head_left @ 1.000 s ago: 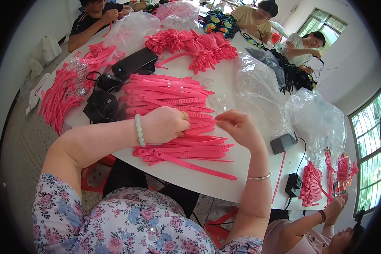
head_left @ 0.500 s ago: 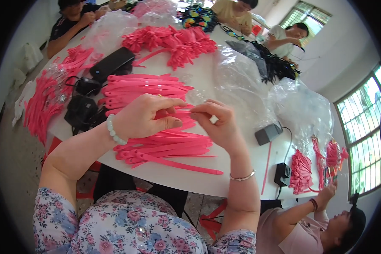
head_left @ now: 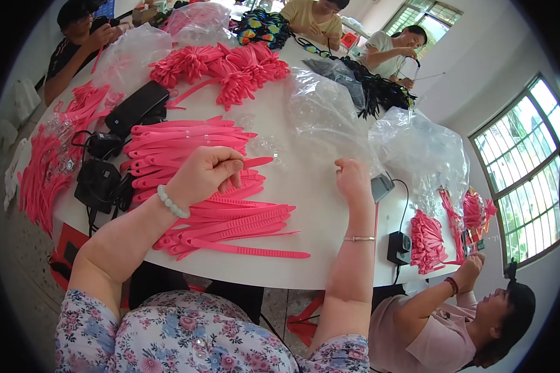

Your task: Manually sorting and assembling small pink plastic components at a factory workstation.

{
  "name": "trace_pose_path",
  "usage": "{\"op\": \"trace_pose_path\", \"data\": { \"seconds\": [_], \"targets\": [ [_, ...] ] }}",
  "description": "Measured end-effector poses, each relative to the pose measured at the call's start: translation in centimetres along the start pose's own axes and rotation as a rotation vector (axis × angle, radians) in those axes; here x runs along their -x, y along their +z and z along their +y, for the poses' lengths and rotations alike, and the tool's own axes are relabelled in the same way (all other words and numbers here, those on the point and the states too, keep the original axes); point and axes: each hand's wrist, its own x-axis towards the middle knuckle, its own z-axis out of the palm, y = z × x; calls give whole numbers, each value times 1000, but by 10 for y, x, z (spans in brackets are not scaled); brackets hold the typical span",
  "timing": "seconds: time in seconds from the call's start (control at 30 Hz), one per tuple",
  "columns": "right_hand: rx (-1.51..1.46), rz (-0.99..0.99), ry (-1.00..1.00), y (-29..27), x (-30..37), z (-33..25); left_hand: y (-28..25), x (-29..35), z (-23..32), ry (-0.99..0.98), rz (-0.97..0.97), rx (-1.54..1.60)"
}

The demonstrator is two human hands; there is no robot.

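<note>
My left hand (head_left: 206, 175) is closed in a pinch over the rows of pink straps. A pink strap's tip (head_left: 258, 162) sticks out past its fingertips. Beneath that hand lie several flat pink straps (head_left: 249, 214), some with ridged ends. My right hand (head_left: 353, 180) is held apart to the right, over white tabletop between the clear plastic bag (head_left: 326, 112) and a grey box (head_left: 381, 186). Its fingers are curled together; anything between them is too small or hidden to make out. Small clear pieces (head_left: 275, 155) lie right of the strap rows.
Black adapters (head_left: 99, 183) and a black case (head_left: 137, 109) sit at the left. Bundled pink straps (head_left: 221, 68), black straps (head_left: 382, 93) and goggles (head_left: 261, 28) lie farther back. A charger (head_left: 399, 247) stands at the right edge. Other people work around the table.
My hands have moved apart: the right has gone right, away from the left. The view has shifted, so the table's contents appear farther left.
</note>
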Motion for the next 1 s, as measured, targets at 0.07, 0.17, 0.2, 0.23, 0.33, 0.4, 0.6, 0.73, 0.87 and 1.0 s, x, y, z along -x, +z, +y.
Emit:
{"op": "trace_pose_path", "data": {
  "seconds": [0.07, 0.17, 0.2, 0.23, 0.33, 0.4, 0.6, 0.73, 0.87, 1.0],
  "targets": [
    [39, 36, -1, 9, -4, 2, 1, 0, -2, 21, 3, 15],
    [121, 29, 86, 10, -6, 1, 1, 2, -2, 44, 4, 37],
    [137, -1, 113, 9, -7, -1, 0, 3, -1, 47, 5, 41],
    [158, -30, 152, 6, -6, -2, 0, 2, -1, 46, -12, 51],
    [144, -91, 274, -1, -9, -7, -2, 3, 2, 43, 10, 26],
    [171, -71, 289, 7, -13, -4, -2, 5, -1, 65, 4, 25],
    [106, 45, 186, -1, -10, 1, -1, 9, 0, 59, 40, -7],
    [-909, 16, 116, -34, -3, -49, 3, 6, -7, 119, 70, -25],
    [-1224, -253, 45, -32, 6, -104, 1, 10, -5, 61, 87, 6],
    [-1345, -370, -11, -23, 13, -130, 2, 12, -2, 83, 107, -45]
  ]
}}
